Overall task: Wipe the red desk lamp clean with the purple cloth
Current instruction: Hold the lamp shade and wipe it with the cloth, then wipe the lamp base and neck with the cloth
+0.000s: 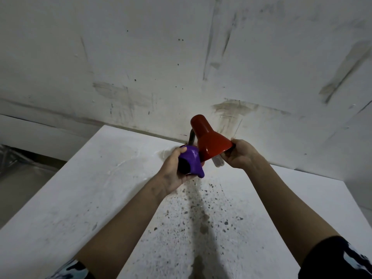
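The red desk lamp point(209, 137) stands at the far edge of the white table point(80, 188), its cone shade tilted down toward me and a black neck curving behind it. My right hand point(241, 154) grips the shade's lower rim at the right. My left hand point(175, 170) holds the bunched purple cloth point(192, 162) just left of the shade, touching its lower left edge. The lamp's red base is mostly hidden behind the cloth and my left hand.
A stained white wall point(181, 67) rises directly behind the lamp. Dark speckles and a smear point(201, 214) mark the tabletop between my forearms. The table's left edge drops to a grey floor point(18, 178) with plastic sheeting.
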